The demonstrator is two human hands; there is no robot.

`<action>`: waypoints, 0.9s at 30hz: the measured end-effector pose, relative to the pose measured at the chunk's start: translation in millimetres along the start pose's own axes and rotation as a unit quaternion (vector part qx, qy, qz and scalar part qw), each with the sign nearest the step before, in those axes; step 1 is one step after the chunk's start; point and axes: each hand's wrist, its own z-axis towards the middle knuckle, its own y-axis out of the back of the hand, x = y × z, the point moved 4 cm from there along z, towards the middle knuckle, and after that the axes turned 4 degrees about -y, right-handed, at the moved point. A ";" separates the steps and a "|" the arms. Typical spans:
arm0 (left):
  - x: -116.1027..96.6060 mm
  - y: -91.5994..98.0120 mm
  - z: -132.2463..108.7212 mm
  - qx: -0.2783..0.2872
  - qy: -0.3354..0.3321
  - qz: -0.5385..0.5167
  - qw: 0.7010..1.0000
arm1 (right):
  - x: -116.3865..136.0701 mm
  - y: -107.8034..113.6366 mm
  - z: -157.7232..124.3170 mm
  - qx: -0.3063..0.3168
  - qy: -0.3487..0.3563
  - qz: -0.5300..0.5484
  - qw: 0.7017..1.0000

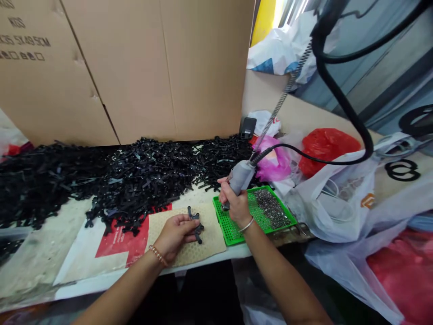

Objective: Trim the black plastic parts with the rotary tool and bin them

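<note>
Several black plastic parts (199, 229) are pinched in the fingers of the left hand (176, 232), left of the green tray (233, 232) across open mat (214, 239); the right hand's (236, 203) fingers wrap an electric screwdriver (241, 175) over the tray's left side.

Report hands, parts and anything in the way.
Left hand: holding black parts over tan mat. Right hand: gripping grey tool near green tray. Possible snag: black cable arcing right from tool's top.

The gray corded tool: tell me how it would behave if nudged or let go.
The gray corded tool has a solid-looking casing, so it probably won't flex in the right hand. The coil spring at its top suggests swinging or bobbing rather than rolling. The black cable may tug it sideways.
</note>
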 end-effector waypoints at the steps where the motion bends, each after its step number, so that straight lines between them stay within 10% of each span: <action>1: 0.2 0.1 0.3 0.000 0.000 0.001 1.000 | -1.8 -1.5 1.3 0.005 0.001 0.002 1.000; 27: 1.0 1.1 0.6 0.000 0.009 0.007 1.000 | -5.7 -1.2 1.1 0.040 0.001 -0.024 0.999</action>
